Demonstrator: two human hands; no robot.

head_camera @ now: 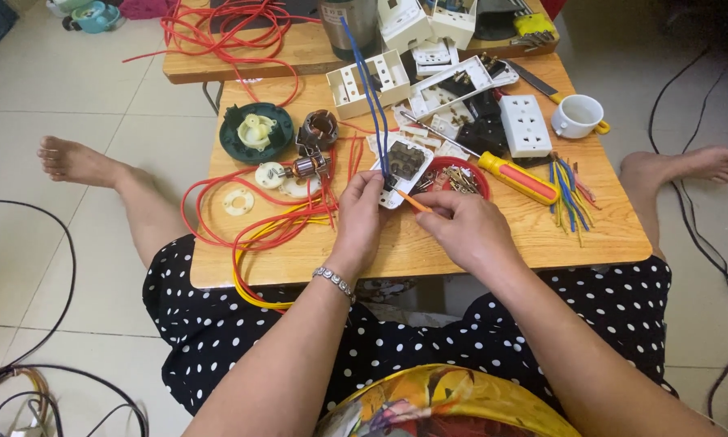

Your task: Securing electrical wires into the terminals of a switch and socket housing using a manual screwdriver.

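The right hand (469,231) hides the orange tool's (413,201) handle.

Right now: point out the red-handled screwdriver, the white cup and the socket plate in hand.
red-handled screwdriver (519,179): head view, on the red handle.
white cup (578,116): head view, on the outer wall.
socket plate (404,166): head view, on the dark back of the plate, above the left hand (358,217).

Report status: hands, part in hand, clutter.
Left hand grips white socket module. Right hand holds orange tool at its lower edge. Blue wires rise from module. Red screw dish and screwdriver close by.
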